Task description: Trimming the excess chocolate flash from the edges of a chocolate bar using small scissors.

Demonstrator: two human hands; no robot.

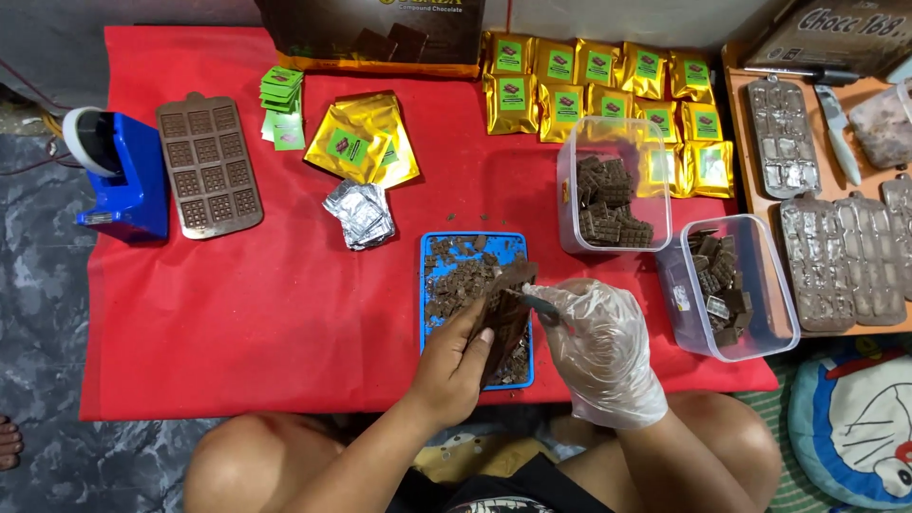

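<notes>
Holding the chocolate bar (pixel 503 313) pinched in my bare left hand (pixel 454 366) over the blue tray (pixel 427 313), I should trim gently with my gloved right hand (pixel 598 347), its grip closed around a small blade (pixel 543 306).

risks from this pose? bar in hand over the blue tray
1. The left hand is bare on the chocolate bar; it could smear or soften.
2. The right hand works a small tool close to the left fingers; a slip might nick them.
3. Shavings may miss the blue tray and land on the red cloth.
</notes>
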